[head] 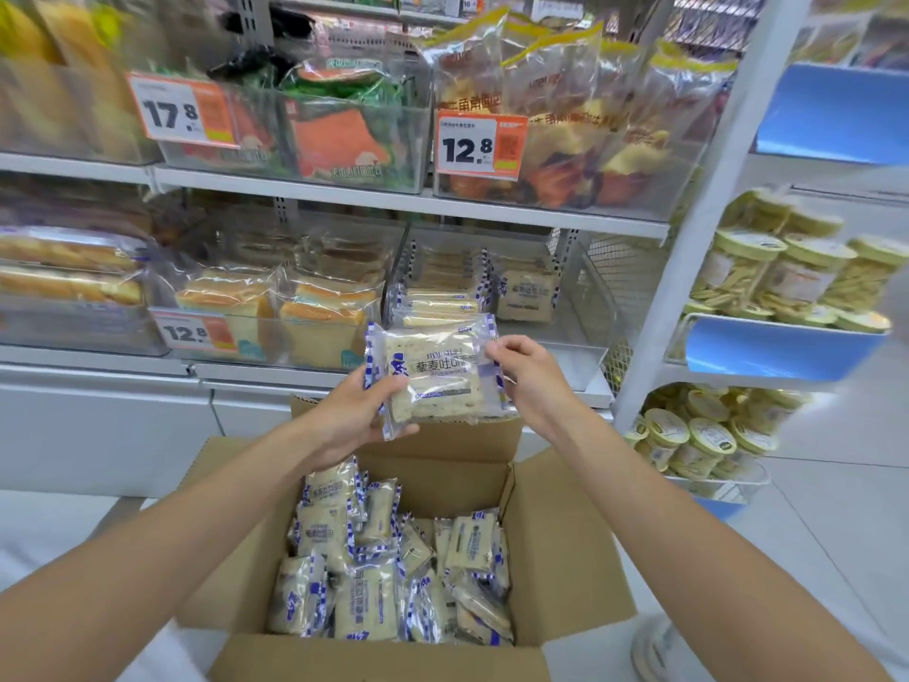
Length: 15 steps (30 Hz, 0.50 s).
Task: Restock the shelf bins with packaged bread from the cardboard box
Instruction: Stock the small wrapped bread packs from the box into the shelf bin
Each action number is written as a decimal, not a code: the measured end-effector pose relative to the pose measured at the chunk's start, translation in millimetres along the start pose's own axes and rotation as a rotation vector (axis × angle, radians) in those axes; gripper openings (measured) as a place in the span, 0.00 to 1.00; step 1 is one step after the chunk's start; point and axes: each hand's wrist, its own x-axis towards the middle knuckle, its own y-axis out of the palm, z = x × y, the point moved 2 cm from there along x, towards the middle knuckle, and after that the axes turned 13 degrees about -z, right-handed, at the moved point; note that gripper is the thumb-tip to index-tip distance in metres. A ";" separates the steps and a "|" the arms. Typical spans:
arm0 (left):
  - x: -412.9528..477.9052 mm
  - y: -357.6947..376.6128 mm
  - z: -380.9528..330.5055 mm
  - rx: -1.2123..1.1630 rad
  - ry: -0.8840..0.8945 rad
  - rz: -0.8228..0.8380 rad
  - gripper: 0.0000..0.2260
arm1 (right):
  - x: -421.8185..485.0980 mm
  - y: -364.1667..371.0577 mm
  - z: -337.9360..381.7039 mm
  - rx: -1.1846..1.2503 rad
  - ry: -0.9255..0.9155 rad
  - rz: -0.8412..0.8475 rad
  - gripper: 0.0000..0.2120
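One bread packet, clear wrap with blue-and-white checked edges, is held upright in the air between both hands, above the far flap of the cardboard box and just in front of the lower shelf. The left hand has its grip closed on the packet's lower left corner, thumb across the front. The right hand pinches the upper right edge between thumb and fingertips; its grip is narrow and also on the packet.

Step in hand, as judged: carrying a packet from box to bin, probably squaring it up for placing. The matching stock sits in the clear bin directly behind the packet, on the lower shelf, where like packets stand in a row at the left and one leans further right. The right part of that bin looks open. The next move calls for lifting the packet over the bin's front wall and setting it on edge beside the others, label forward.

The box, near and below, holds many more packets, loosely heaped.

Around: sliced loaf packs in the bin to the left with a price tag; upper shelf bins of orange-wrapped toast and croissant bags. A white upright and wire mesh close the bay at right; beyond it, tubs of snacks.

In the way: the upper shelf's edge limits headroom over the bin, and the bin's front wall must be cleared.
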 end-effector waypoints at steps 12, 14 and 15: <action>2.4 32.1 -47.6 0.613 0.410 0.184 0.08 | 1.8 -1.0 52.3 -1.037 -0.670 0.340 0.44; 11.6 39.0 -60.0 0.650 0.481 0.186 0.12 | 9.1 -5.4 68.2 -0.971 -0.708 0.325 0.25; 20.2 39.9 -66.8 0.655 0.528 0.157 0.19 | 16.5 -11.6 77.9 -0.978 -0.788 0.255 0.18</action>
